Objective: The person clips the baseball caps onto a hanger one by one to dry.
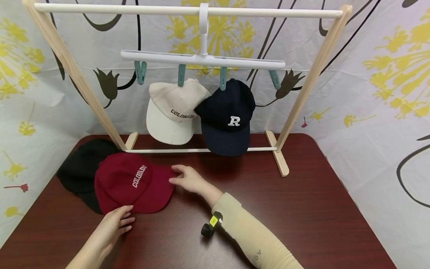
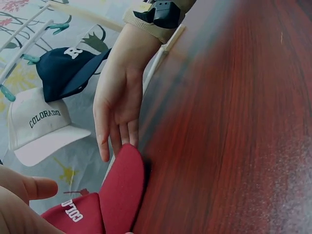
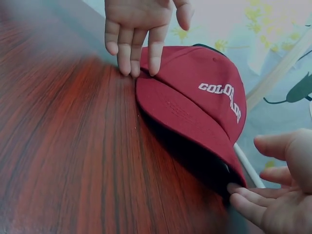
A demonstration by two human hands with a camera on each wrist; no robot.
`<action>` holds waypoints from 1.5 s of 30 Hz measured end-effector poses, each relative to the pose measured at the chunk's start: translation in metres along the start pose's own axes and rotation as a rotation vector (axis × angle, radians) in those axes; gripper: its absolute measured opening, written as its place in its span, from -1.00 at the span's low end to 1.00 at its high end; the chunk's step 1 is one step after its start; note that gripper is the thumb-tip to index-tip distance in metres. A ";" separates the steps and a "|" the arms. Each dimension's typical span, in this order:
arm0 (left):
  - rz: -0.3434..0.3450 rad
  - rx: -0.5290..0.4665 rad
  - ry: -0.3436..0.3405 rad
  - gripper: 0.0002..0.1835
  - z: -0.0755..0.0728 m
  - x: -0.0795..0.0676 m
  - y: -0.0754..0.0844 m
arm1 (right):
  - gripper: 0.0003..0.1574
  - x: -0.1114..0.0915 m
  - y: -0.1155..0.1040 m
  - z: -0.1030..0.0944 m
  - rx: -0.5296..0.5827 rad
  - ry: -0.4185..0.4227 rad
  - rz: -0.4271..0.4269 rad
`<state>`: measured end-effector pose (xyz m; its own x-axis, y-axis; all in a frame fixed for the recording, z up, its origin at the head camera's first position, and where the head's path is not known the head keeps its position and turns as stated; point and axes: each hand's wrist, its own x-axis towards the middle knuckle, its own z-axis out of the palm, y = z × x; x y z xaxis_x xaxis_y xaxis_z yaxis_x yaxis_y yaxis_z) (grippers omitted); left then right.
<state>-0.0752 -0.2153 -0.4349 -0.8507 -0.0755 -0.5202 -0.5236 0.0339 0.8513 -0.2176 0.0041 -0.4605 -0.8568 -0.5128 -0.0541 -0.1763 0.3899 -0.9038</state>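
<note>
A maroon baseball cap [image 1: 121,181] with white COLORADO lettering lies on the table's left side, its brim to the right. My left hand [image 1: 115,226] is at its near edge where crown meets brim, fingers extended and thumb apart, as the right wrist view shows. At the brim's far right corner is my right hand [image 1: 190,180]. In the right wrist view its fingertips [image 3: 235,188] touch the brim edge, slightly under it, with the thumb away from the cloth. That brim end stands raised off the wood. A black cap [image 1: 80,172] sits behind the maroon one, partly covered.
A wooden rack [image 1: 319,74] stands at the table's back. From its top bar hangs a white hanger [image 1: 161,56] with teal clips. Two clips hold a cream COLORADO cap [image 1: 168,123] and a navy cap [image 1: 228,108] marked R. A patterned cloth [image 1: 369,112] backs the table.
</note>
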 end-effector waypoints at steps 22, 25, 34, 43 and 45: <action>0.048 -0.244 0.023 -0.53 -0.011 0.001 -0.012 | -0.13 0.004 0.003 0.006 0.202 0.192 0.115; 0.058 -0.263 0.014 -0.46 -0.012 0.000 -0.012 | -0.11 0.002 0.004 0.006 0.207 0.187 0.118; 0.052 -0.304 -0.003 -0.37 -0.013 0.002 -0.014 | -0.11 0.000 0.005 0.006 0.222 0.183 0.119; 0.032 -0.370 0.036 -0.49 -0.016 0.003 -0.013 | -0.15 -0.005 0.003 0.008 0.233 0.211 0.091; 0.027 -0.376 0.046 -0.50 -0.016 0.003 -0.012 | -0.16 -0.006 0.003 0.008 0.224 0.216 0.070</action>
<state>-0.0709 -0.2316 -0.4459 -0.8564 -0.1243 -0.5011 -0.4402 -0.3312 0.8346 -0.2093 0.0023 -0.4661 -0.9502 -0.3076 -0.0496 -0.0229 0.2278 -0.9734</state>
